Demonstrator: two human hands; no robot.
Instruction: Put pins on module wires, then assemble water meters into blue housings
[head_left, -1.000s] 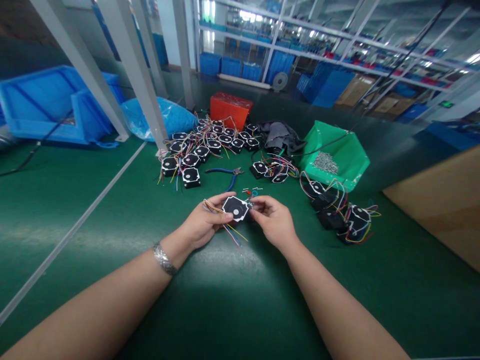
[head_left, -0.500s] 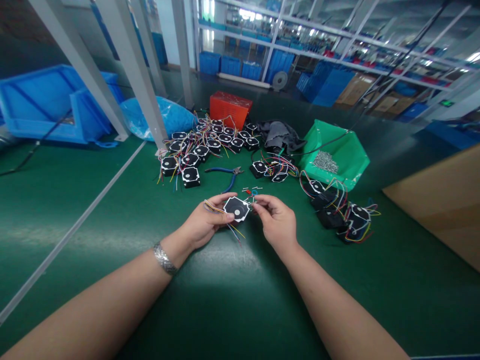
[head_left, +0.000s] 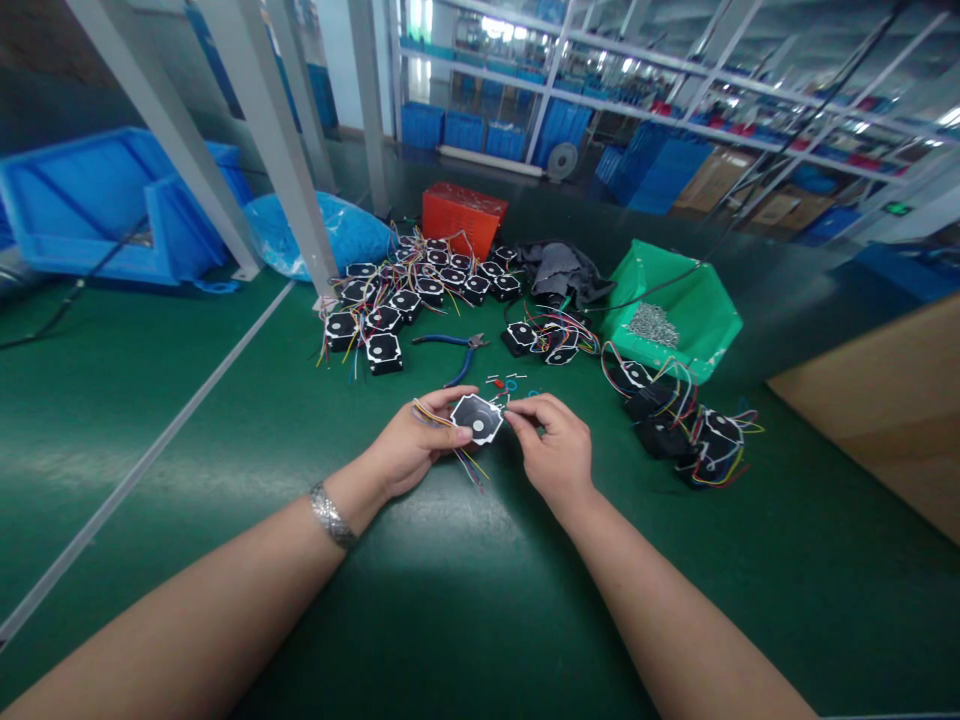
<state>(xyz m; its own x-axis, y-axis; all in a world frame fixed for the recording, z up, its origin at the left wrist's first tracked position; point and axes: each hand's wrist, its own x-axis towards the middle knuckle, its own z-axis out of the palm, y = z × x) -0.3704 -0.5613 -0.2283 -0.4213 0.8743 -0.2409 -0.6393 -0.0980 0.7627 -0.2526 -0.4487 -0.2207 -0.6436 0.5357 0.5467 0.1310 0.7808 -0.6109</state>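
My left hand (head_left: 411, 440) is closed around a small black stepper motor (head_left: 477, 418) with whitish metal edges and a round silver spot on its face. Coloured wires (head_left: 471, 466) run from it past my fingers. At the motor's right corner, the thumb and forefinger of my right hand (head_left: 553, 440) are pinched together; whatever they hold is too small to make out. Just beyond lie a red bit (head_left: 499, 383), a blue ring (head_left: 511, 385) and several little screws. Blue-handled cutting pliers (head_left: 454, 352) rest farther off with their handles spread.
Several similar wired motors (head_left: 384, 350) are heaped at the back, before an orange-red box (head_left: 465, 218). More motors (head_left: 716, 440) lie right, below a green bin (head_left: 675, 310) of small metal pieces. Dark cloth (head_left: 562, 268), a grey post (head_left: 289, 150) and a cardboard sheet (head_left: 885, 400) stand around.
The motor has tilted slightly in my left hand, so its face looks lighter. My right fingertips have moved in a little closer to its corner. A blue bit now shows beyond my right hand.
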